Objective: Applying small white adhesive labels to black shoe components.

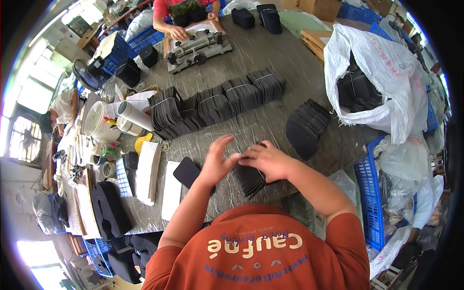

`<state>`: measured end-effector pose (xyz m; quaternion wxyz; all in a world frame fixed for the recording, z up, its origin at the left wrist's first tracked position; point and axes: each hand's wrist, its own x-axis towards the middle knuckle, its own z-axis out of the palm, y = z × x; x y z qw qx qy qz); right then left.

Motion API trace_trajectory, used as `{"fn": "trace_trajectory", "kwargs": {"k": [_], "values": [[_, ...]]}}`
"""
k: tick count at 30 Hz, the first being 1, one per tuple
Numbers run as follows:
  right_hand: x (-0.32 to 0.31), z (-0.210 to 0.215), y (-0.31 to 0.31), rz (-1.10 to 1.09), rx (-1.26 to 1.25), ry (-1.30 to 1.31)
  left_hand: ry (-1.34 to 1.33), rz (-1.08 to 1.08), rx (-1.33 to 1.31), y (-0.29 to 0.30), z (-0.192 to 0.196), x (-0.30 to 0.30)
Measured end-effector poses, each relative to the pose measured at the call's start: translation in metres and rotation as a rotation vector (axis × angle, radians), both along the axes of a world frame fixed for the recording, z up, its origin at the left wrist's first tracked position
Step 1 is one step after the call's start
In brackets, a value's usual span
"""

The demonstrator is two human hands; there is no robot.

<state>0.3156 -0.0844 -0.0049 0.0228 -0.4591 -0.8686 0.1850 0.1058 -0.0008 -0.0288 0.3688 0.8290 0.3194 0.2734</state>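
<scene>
1 T-shirt [261, 232], rust-red, short slvs [349, 241]; frt print: lg cream lettering [253, 247], blue txt [256, 271], sm flower [256, 265].

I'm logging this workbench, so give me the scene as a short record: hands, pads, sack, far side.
Left hand: open, thumb apart from fingers
Right hand: over the near stack of black pads; grip unclear
Mid-table: long row of black pads, some banded
Right side: open white sack, black pads inside
Far side: another person's hand beside a grey metal tool
</scene>
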Motion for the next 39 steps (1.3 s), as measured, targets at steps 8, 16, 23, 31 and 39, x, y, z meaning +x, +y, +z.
{"fn": "trace_trajectory", "kwargs": {"k": [8,16,23,31,39], "values": [[0.001,-0.086,-0.067,-0.896,0.310,0.742,0.121,-0.062,-0.454,-0.007,-0.061,0.014],[-0.038,-0.120,-0.048,-1.116,0.010,1.075,-0.061,0.018,-0.628,-0.001,-0.066,0.026],[-0.017,-0.003,0.081,-1.039,-0.250,1.527,-0.246,0.339,-0.148,0.094,0.031,-0.018],[-0.049,-0.016,0.251,-1.047,-0.380,1.379,0.170,0.709,-0.064,0.230,-0.002,-0.111],[-0.082,-0.018,0.263,-1.051,-0.339,0.676,-0.062,0.640,-0.256,0.226,-0.013,-0.122]]}}
